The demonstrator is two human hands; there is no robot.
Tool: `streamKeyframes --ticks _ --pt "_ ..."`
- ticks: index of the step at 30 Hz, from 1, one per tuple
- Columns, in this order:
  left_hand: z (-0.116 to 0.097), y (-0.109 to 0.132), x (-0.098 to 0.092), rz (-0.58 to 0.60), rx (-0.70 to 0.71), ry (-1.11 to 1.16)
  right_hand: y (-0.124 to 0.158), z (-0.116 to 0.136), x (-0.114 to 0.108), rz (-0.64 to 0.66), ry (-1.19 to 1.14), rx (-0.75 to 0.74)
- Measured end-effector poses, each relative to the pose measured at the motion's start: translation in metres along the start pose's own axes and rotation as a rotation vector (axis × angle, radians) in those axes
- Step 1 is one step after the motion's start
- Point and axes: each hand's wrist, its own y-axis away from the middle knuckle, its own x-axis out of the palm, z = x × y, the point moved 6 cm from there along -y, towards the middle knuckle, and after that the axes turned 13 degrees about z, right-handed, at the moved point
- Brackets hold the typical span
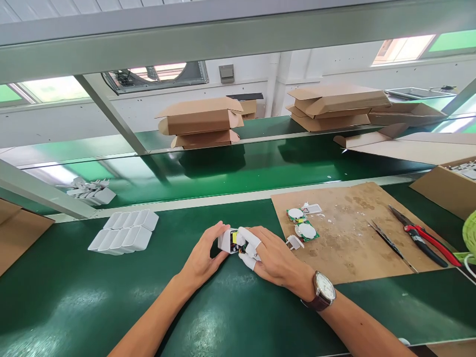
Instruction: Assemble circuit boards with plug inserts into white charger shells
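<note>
My left hand (206,250) is closed around a small white plastic housing (224,242) above the green mat, fingers on its far and near sides. At the housing's right end, my right hand (273,253) pinches a circuit board (235,240) carrying a yellow part. White covers wrap the right thumb and a fingertip, and they hide part of the board. The board seems partly inside the housing; how deep I cannot tell. To the left, several white housings (128,232) stand in two rows. Right of my hands lie two green boards with white discs (306,230).
A stained brown board (345,233) bears tweezers (392,246), red-and-black pliers (424,235) and small white pieces (295,242). Behind runs a green belt (260,166) with white parts (92,191) at left. Cardboard boxes (203,119) sit at the back; an open carton (446,188) stands right.
</note>
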Motion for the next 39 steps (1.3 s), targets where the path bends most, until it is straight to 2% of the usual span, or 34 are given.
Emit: streamKeyframes --ticks 6,9,13,16,19,21,24,29,35,39 --pt "-0.003 0.0 0.002 0.007 -0.02 -0.014 0.004 -0.004 0.009 0.017 -0.034 -0.009" --pt "-0.003 0.0 0.008 0.061 -0.041 0.049 0.004 -0.006 0.013 0.007 -0.085 0.011" --pt "-0.003 0.0 0.02 0.19 -0.073 0.262 0.006 -0.017 0.012 -0.027 -0.325 0.142" --pt "0.0 0.002 0.024 0.174 -0.129 0.359 0.007 -0.022 0.014 -0.028 -0.482 0.18" --pt "0.006 0.003 0.025 0.091 -0.19 0.487 0.006 -0.022 0.022 0.04 -0.446 0.145" --pt "0.008 0.003 0.026 0.079 -0.196 0.607 0.005 -0.02 0.031 0.091 -0.387 0.097" --pt "0.007 0.002 0.027 0.117 -0.207 0.725 0.003 -0.017 0.041 0.107 -0.3 0.049" --pt "-0.002 0.001 0.023 0.192 -0.168 0.757 0.001 -0.013 0.048 0.098 -0.267 0.003" --pt "-0.006 0.002 0.009 0.053 -0.087 0.686 -0.001 -0.016 0.022 -0.072 -0.299 0.034" --pt "-0.005 0.003 0.004 -0.037 -0.08 0.618 -0.004 -0.019 0.027 0.022 -0.382 0.036"
